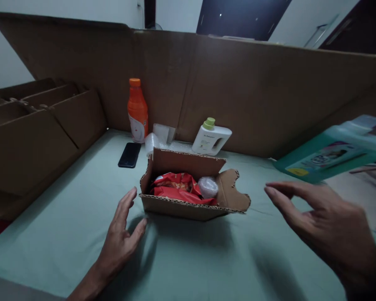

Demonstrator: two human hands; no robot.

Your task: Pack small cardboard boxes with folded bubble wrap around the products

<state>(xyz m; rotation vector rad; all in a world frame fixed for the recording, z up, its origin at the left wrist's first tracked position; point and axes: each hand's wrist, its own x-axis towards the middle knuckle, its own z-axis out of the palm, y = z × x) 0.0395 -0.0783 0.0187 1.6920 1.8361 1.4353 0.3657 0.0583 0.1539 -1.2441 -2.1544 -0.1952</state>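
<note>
A small open cardboard box (pixel 181 211) with torn-edged flaps sits in the middle of the cloth-covered surface. Inside it lies a red glossy packet (pixel 175 190), and beside that is a bubble-wrapped item (pixel 208 187) whose contents I cannot make out. My left hand (pixel 122 236) is open near the box's left front corner, thumb and fingers apart and nothing in them. Off to the right of the box, in the air, my right hand (pixel 319 217) has its thumb and finger tips brought together; nothing shows between them.
Behind the box stand an orange bottle (pixel 138 110), a white bottle with green cap (pixel 211 138) and a bubble wrap roll (pixel 152 144). A phone (pixel 129 155) lies left. A green liquid jug (pixel 329 150) leans right. Cardboard walls (pixel 238 92) and a divided carton (pixel 28 142) border the surface.
</note>
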